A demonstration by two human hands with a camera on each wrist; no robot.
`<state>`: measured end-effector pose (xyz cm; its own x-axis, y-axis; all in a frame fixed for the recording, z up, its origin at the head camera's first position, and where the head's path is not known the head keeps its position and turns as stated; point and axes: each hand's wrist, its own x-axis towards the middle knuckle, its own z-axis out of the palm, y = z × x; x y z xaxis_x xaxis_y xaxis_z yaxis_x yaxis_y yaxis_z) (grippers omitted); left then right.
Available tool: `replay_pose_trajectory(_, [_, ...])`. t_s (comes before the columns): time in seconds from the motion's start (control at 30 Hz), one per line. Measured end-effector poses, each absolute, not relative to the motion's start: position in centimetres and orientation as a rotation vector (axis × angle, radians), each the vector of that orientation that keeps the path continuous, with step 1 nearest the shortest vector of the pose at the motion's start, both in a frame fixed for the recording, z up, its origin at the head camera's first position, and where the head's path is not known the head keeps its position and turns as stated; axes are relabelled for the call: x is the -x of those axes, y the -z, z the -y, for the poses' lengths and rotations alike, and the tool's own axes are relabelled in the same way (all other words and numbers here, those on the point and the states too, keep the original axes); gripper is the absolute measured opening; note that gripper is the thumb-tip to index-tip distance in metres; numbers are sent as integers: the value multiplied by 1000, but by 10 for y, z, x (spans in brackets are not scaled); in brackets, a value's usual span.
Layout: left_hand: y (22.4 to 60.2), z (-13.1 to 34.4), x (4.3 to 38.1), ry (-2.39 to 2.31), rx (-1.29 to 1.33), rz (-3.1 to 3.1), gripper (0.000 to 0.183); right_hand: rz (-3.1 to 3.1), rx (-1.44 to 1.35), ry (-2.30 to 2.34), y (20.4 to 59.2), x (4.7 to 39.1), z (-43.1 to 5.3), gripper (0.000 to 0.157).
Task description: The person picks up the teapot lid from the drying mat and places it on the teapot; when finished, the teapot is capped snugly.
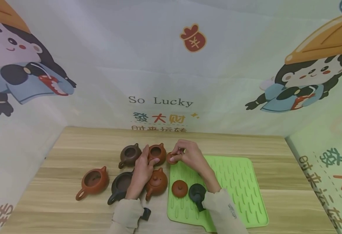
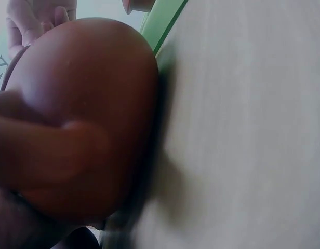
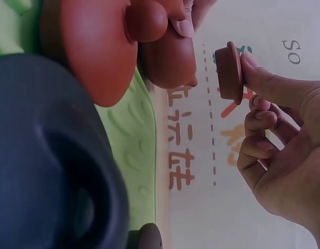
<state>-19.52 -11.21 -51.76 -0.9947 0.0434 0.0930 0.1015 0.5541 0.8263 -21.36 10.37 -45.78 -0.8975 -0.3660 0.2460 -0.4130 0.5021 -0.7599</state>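
Observation:
My left hand (image 1: 141, 172) holds a reddish-brown teapot (image 1: 157, 154) at the back of the table, thumb on its near side. Its top is uncovered. Seen close in the left wrist view, the teapot's rounded side (image 2: 92, 67) has a blurred digit across it. Just to its right, above the mat's back left corner, my right hand (image 1: 189, 154) pinches a small reddish-brown lid (image 3: 231, 72) between thumb and fingers. The lid is apart from the teapot and looks tilted on edge in the right wrist view.
A lidded red teapot (image 1: 157, 182), a dark brown teapot (image 1: 129, 154), a black one (image 1: 121, 187) and an uncovered red one (image 1: 94, 182) stand around my left hand. A green mat (image 1: 235, 191) bears a round knobbed red piece (image 1: 180, 188) and a black handled piece (image 1: 197, 194).

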Motion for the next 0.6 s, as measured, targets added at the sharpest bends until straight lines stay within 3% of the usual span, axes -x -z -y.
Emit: replay_pose_trajectory(0.6, [516,111,196,1447,105,2733,69,2725,-689,-1374,460,237,-62,14])
